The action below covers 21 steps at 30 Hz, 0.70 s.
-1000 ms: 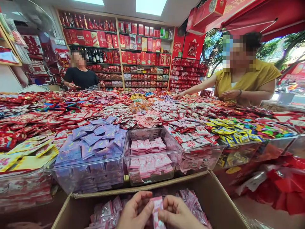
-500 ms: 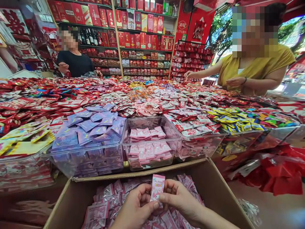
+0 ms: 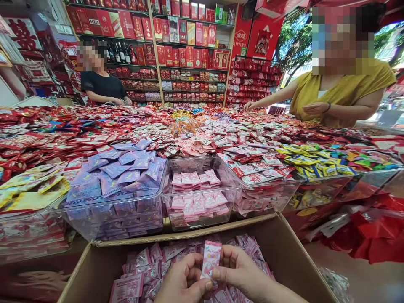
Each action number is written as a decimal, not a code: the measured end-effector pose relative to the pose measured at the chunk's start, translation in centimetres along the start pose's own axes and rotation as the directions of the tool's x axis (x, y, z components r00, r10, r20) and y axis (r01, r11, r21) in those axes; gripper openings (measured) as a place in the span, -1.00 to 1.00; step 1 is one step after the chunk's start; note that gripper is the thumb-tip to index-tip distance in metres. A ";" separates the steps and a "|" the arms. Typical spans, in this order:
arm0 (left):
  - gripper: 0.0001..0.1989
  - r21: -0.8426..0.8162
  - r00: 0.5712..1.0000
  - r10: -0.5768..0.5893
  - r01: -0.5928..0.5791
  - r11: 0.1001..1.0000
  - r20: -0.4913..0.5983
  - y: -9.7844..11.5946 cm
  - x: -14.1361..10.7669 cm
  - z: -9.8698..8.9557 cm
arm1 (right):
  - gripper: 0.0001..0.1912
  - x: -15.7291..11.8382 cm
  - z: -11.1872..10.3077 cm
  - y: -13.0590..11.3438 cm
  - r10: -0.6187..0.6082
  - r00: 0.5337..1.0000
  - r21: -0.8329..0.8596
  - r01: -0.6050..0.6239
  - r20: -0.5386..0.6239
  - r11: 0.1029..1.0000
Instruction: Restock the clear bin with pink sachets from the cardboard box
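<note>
The left hand [image 3: 181, 277] and right hand [image 3: 238, 267] pinch one pink packet [image 3: 210, 257] in their grip, seeming to say "My Melody", over one brown box [image 3: 285, 254]. Just past the box, one clear tub [image 3: 189, 163] holds pink packs [image 3: 199, 202]. Far past the box, one red sign [image 3: 241, 37] says "AINI".

My remote view shows a broad spread of packets [image 3: 151, 122] hiding its support. Landmark: the partly filled clear bin [image 3: 217, 221] of pink packets [image 3: 197, 202]. To its left I see heaped lilac packets [image 3: 123, 166]; to its right, red-and-white packets [image 3: 260, 166]. Before it, a cardboard box [image 3: 293, 252] holds more pink packets; behind, 2 bays of shelving [image 3: 157, 54] carry bottles [image 3: 120, 54] and boxes [image 3: 192, 56].
</note>
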<state>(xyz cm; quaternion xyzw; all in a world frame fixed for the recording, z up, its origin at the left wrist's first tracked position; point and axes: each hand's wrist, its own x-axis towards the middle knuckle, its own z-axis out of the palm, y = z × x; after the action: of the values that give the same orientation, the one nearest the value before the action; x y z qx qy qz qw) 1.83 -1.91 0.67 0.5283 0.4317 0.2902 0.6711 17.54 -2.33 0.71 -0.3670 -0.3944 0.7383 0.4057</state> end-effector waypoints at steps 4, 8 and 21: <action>-0.68 0.024 1.000 0.000 0.000 1.000 -0.002 0.0 0.0 0.0 | -0.67 0.0 -0.1 -0.1 -0.012 1.000 -0.005 0.012 0.023 1.000; -0.66 0.070 1.000 0.007 -0.009 0.998 0.030 -0.1 0.1 -0.2 | -0.66 0.1 0.0 -0.1 -0.061 0.998 -0.062 0.061 -0.002 0.996; -0.80 0.222 0.989 -0.019 -0.014 0.975 0.146 -0.6 -0.3 -0.3 | -0.92 -2.6 0.8 -7.1 -0.533 0.828 -0.785 0.444 0.175 0.432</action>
<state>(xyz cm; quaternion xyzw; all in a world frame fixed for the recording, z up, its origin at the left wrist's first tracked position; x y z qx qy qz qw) 1.41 -2.17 0.19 0.6197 0.4112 0.1993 0.6381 20.09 -2.30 7.83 -0.4142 -0.7498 0.3117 0.4113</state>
